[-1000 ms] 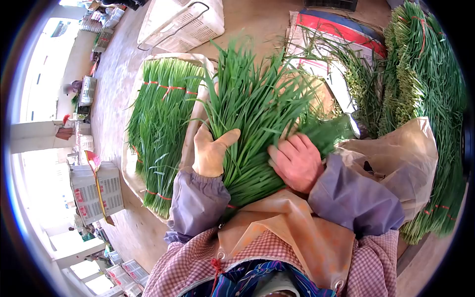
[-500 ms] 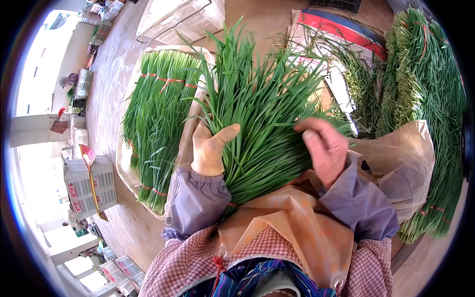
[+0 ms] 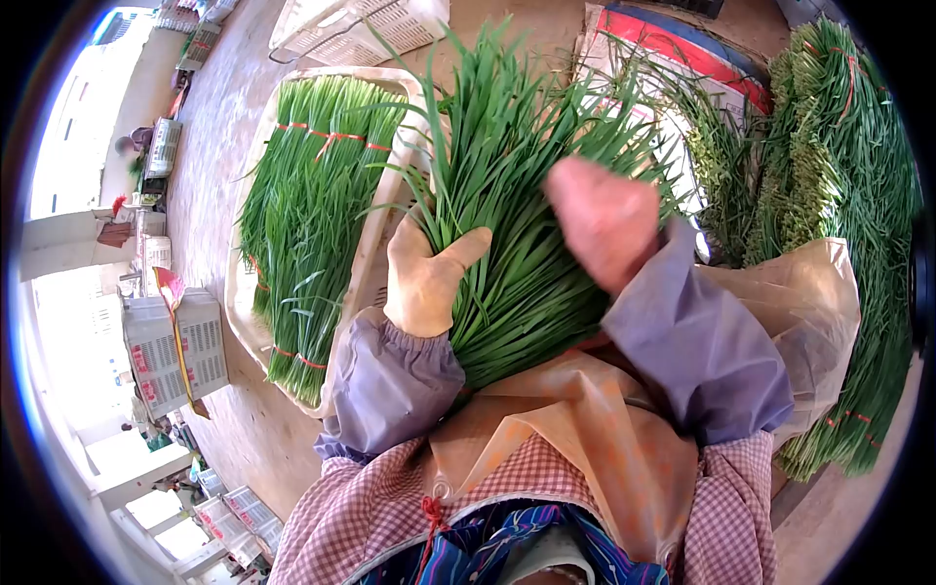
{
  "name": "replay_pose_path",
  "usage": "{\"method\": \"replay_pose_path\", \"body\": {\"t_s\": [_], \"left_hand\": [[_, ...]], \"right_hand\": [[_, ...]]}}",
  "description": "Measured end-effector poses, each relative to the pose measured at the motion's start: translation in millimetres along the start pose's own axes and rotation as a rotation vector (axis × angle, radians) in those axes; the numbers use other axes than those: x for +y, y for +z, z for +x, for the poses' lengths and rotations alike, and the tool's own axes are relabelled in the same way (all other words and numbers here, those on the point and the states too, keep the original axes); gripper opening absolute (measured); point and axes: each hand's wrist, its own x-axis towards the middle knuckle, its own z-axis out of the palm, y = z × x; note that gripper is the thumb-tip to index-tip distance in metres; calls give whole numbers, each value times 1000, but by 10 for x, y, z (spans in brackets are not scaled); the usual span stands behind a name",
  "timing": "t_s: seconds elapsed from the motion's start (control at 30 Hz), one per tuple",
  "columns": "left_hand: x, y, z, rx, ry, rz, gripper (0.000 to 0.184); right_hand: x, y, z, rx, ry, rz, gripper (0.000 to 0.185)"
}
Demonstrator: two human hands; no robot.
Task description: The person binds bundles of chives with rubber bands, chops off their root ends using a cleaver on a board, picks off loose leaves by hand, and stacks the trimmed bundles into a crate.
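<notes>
A large bunch of long green leafy stalks [image 3: 517, 263] lies across my lap, its leaf tips fanned away from me. My left hand [image 3: 426, 278], in a pale yellow glove, grips the bunch's left side, thumb on top and fingers hidden behind the leaves. My bare right hand [image 3: 606, 222] is over the bunch's right side, blurred by motion; its fingers cannot be made out. On the left, bundles of green stalks tied with red bands [image 3: 312, 234] fill a pale crate [image 3: 382, 210].
Another white crate [image 3: 366, 24] stands at the top. At the right are a tall pile of tied green stalks [image 3: 868, 195], a brownish plastic sheet [image 3: 814, 292] and loose stalks on red-and-white sacking [image 3: 673, 49]. Stacked crates [image 3: 175, 351] and a distant person [image 3: 136, 141] are at left.
My right hand has moved up and over the bunch from its right edge. The leaves there are spread wider. My left hand keeps its hold, slightly higher and further right in view.
</notes>
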Motion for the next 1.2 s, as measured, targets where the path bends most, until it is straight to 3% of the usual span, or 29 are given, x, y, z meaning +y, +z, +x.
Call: {"method": "replay_pose_path", "body": {"t_s": [0.03, 0.1, 0.17, 0.23, 0.3, 0.33, 0.4, 0.43, 0.47, 0.5, 0.57, 0.77, 0.8, 1.0, 1.1, 1.17, 1.2], "left_hand": [[-30, -10, 10, -13, 28, 40, 41], [-89, -29, 32, -34, 85, 119, 46], [-44, 11, 21, -84, 140, 179, 59], [28, 69, 11, -162, 151, 204, 82], [-95, 44, 17, -215, 256, 351, 99], [-92, 53, 28, -246, 343, 500, 116], [23, 99, 39, -217, 399, 731, 114], [69, 126, 43, -201, 430, 845, 113], [22, 125, 55, -150, 333, 664, 108], [17, 107, 71, -95, 366, 619, 98], [-134, -56, 105, -15, 174, 542, 85], [-40, -77, 102, -8, -41, 307, 49], [-15, -74, 106, -38, -83, 236, 59], [-136, -143, 103, -59, -52, 7, 48], [13, 7, 7, -42, -100, -90, 48], [80, 55, -33, -35, -113, -74, 49], [78, 60, -34, -25, -116, -92, 49]], "right_hand": [[173, -10, -6, 40, 36, -95, 12], [448, -159, -12, 292, 257, 15, 9], [734, -425, -58, 386, 198, -64, 15], [754, -690, -158, 401, 108, -401, 21], [438, -831, -293, 423, 88, -165, 20], [219, -855, -374, 403, 89, -29, 21], [-65, -711, -480, 90, -218, 138, 37], [-222, -561, -560, -77, -263, 78, 50], [-309, -396, -678, -257, -205, 33, 62], [-364, -321, -797, -349, -150, 15, 60], [-395, -315, -997, -516, -35, 134, 62], [-423, -333, -1125, -388, -94, 75, 50], [-423, -332, -1126, -363, -90, 81, 50], [-329, -426, -990, -298, -45, 169, 58], [-370, -534, -733, -133, -152, 377, 62], [-444, -527, -536, -173, -221, 294, 64], [-468, -451, -507, -221, -153, 199, 65]]}}
